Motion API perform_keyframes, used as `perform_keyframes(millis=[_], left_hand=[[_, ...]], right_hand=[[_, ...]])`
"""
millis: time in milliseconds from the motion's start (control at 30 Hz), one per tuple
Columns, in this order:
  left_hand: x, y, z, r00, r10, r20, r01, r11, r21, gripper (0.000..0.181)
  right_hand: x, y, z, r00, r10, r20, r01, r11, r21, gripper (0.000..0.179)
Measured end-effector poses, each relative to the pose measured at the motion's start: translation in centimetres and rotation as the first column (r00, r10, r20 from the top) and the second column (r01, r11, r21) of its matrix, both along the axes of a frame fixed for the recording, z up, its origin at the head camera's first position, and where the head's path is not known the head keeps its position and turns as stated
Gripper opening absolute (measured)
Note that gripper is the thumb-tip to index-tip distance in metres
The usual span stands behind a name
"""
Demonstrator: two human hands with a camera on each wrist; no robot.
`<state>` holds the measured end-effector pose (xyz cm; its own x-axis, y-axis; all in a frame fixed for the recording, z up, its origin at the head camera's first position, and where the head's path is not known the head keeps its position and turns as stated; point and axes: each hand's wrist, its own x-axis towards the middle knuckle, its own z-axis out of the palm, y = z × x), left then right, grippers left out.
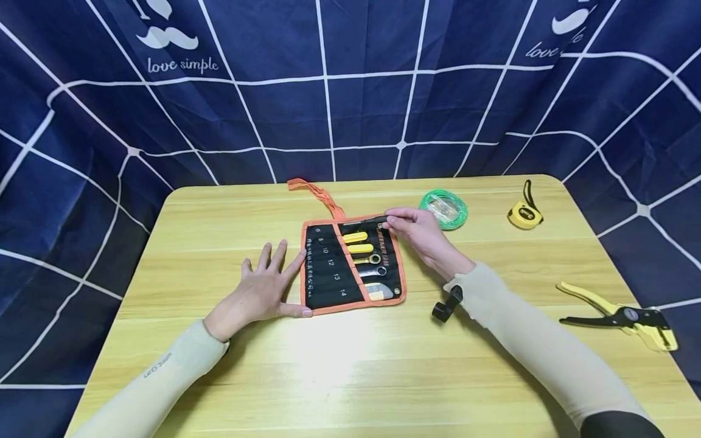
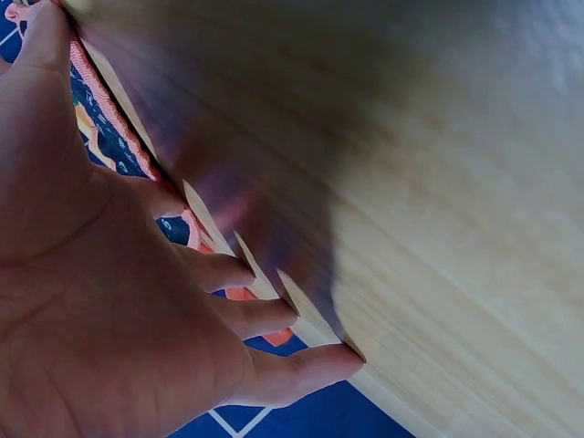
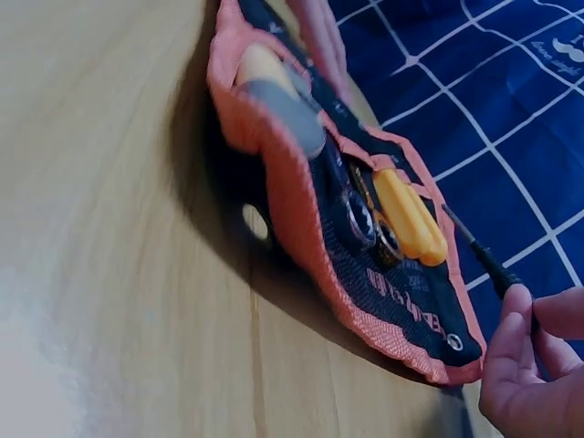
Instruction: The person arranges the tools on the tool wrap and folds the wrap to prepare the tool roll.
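A black tool roll [image 1: 331, 298] with orange edging lies spread on the table, tools standing in its slanted pocket. My left hand [image 1: 257, 295] lies at its left side, fingers spread and straight, thumb and fingertips at the edge. At the upper right corner my right hand [image 1: 424, 237] pinches the black handle of a slim screwdriver [image 3: 493, 265] between thumb and fingers. Its thin metal shaft points left toward the top slot. Below it sit two yellow handles [image 1: 358, 243], a gold ratchet wrench [image 1: 374, 259], a silver one [image 1: 379, 271] and a broad grey blade [image 1: 378, 291].
An orange tie strap [image 1: 323, 198] trails behind the roll. A green wire coil [image 1: 445, 210] lies just beyond my right hand. Farther right are a yellow tape measure [image 1: 526, 214] and yellow-black wire-stripping pliers [image 1: 630, 317]. A blue curtain [image 1: 361, 109] hangs behind the wooden table.
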<state>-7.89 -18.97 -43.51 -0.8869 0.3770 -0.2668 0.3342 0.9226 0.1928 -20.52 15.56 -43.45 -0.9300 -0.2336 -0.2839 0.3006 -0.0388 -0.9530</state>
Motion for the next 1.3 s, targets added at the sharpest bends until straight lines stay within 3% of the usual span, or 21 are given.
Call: perform_keyframes(millis=[300, 567, 867, 1300], left_hand=[[0.0, 0.1, 0.1, 1.0, -0.008, -0.008, 0.008, 1.0, 0.002, 0.125], [0.1, 0.0, 0.3, 1.0, 0.002, -0.003, -0.002, 1.0, -0.001, 0.124], [0.1, 0.0, 0.2, 1.0, 0.001, -0.002, -0.001, 1.0, 0.006, 0.125], [0.2, 0.1, 0.0, 1.0, -0.006, 0.002, 0.006, 1.0, 0.003, 0.125]], right_hand=[[-0.4, -0.4, -0.2, 0.999, 0.036, -0.004, -0.035, 0.997, 0.075, 0.033], [-0.5, -1.2, -0.6, 0.996, 0.082, 0.038, -0.085, 0.993, 0.088, 0.032], [-0.5, -2.5, -0.7, 0.996, 0.085, 0.032, -0.088, 0.992, 0.086, 0.03], [-0.6, -4.2, -0.9, 0.98, 0.174, -0.096, -0.13, 0.926, 0.354, 0.025]])
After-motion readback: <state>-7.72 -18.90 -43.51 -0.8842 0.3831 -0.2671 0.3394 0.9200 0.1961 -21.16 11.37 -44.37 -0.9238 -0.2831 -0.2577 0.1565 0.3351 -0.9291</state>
